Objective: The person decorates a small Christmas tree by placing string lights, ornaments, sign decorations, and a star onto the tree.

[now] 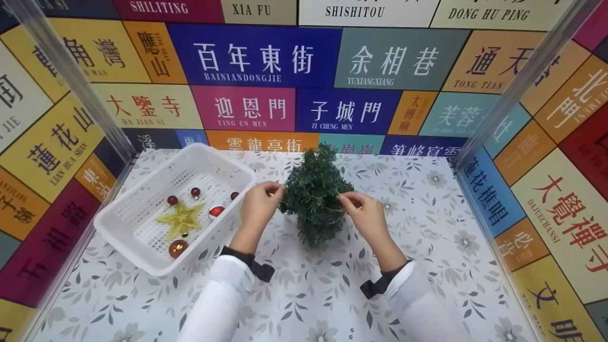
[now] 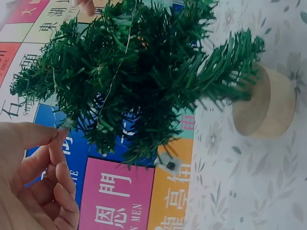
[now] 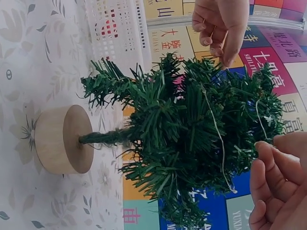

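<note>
A small artificial Christmas tree (image 1: 317, 194) stands upright on a round wooden base (image 3: 62, 139). A thin pale wire (image 3: 218, 127), like that of a string light, winds around its branches. At the tree's left side my left hand (image 1: 259, 204) pinches a small pale bit of the wire between thumb and forefinger, close against the needles. My right hand (image 1: 365, 213), on the opposite side, pinches the wire at the tree's edge with thumb and forefinger. Needles hide parts of the wire.
Left of the tree sits a white plastic basket (image 1: 128, 247), holding a gold star (image 1: 181, 218), a brown-orange ball (image 1: 178, 248) and several red balls (image 1: 216, 212). A floral cloth (image 1: 313, 294) covers the table. Printed panels (image 1: 251, 57) stand behind and at both sides.
</note>
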{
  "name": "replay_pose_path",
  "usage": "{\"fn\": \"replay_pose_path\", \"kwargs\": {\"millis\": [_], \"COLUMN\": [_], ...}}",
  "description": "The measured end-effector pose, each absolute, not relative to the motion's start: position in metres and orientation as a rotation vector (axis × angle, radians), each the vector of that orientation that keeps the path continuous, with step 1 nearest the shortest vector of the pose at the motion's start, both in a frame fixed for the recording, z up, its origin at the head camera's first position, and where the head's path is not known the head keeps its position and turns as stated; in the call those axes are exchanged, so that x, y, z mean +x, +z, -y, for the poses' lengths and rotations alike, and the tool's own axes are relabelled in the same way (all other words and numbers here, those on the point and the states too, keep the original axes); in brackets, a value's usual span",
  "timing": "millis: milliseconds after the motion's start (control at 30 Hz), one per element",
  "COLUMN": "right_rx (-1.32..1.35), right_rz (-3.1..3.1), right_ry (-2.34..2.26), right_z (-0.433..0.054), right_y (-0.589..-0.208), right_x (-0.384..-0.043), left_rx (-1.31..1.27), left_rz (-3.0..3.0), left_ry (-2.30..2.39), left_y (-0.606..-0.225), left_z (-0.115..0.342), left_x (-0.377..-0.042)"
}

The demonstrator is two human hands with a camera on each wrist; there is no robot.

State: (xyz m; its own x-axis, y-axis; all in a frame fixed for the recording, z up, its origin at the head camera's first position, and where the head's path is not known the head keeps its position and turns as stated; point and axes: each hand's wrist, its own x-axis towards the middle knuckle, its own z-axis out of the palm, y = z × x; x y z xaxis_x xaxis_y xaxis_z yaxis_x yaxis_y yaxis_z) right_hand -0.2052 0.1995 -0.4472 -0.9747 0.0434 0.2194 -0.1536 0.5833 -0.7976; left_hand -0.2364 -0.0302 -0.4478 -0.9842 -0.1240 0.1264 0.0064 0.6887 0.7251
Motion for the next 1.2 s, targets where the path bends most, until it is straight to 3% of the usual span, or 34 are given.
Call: {"fn": "replay_pose_path", "kwargs": {"millis": [233,500,833,1200], "right_rx": [-0.004,0.001,0.017,-0.12], "right_rz": [2.53,2.467,2.425,2.545], "right_ry": [1.436,1.451,1.451,1.366], "right_z": [-0.194,-0.194,-0.212,-0.239], "right_y": [-0.451,-0.457,-0.464,-0.501], "right_x": [-0.214,-0.218,-0.209,-0.194], "left_rx": [-0.033,0.003,-0.036,-0.007], "left_rz": [2.67,2.596,2.483,2.527], "left_ry": [-1.156,-1.316,-1.17,-1.164], "left_y": [-0.463,-0.481,-0.485,-0.488], "left_z": [0.027,0.019,0.014,0.022], "left_x": [-0.228,-0.222,-0.222,-0.222]}}
